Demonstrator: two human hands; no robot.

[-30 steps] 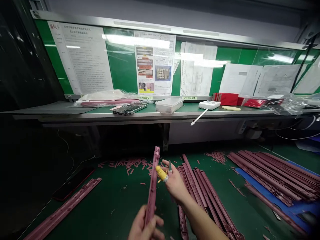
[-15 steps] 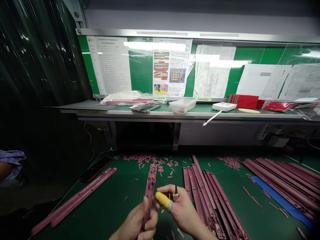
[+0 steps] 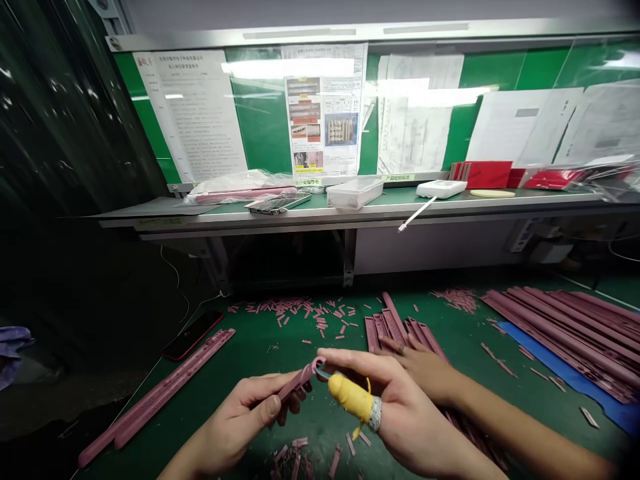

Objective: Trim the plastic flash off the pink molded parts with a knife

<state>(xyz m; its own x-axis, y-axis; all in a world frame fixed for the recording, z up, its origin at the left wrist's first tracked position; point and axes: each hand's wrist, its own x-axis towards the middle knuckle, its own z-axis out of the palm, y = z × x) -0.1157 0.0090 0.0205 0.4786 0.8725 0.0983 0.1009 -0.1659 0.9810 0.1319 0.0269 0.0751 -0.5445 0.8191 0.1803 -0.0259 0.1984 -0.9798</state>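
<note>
My left hand [image 3: 240, 417] is closed around a long mauve plastic strip [image 3: 296, 385], whose rounded end points up and to the right. At that end, my right hand [image 3: 400, 407] holds a small thin blade [image 3: 323, 374], mostly hidden in its fingers; its visible part meets the strip's end. A yellow finger cover [image 3: 350, 397] is wrapped on my right thumb. Just behind my right hand, another person's hand [image 3: 417, 365] rests over several mauve strips [image 3: 386, 325] laid side by side on the green table.
Two mauve strips [image 3: 170, 387] lie at left beside a dark phone [image 3: 193, 335]. Small mauve scraps [image 3: 295, 308] are scattered at the back, with more offcuts [image 3: 300, 460] in front. At right, several strips [image 3: 560, 333] lie partly on a blue sheet [image 3: 570, 383]. A shelf [image 3: 280, 217] runs across behind.
The strip has tipped from nearly upright to lower and slanting, its end now close to me. My right hand has brought the blade to it. Another person's hand has come in from the right.
</note>
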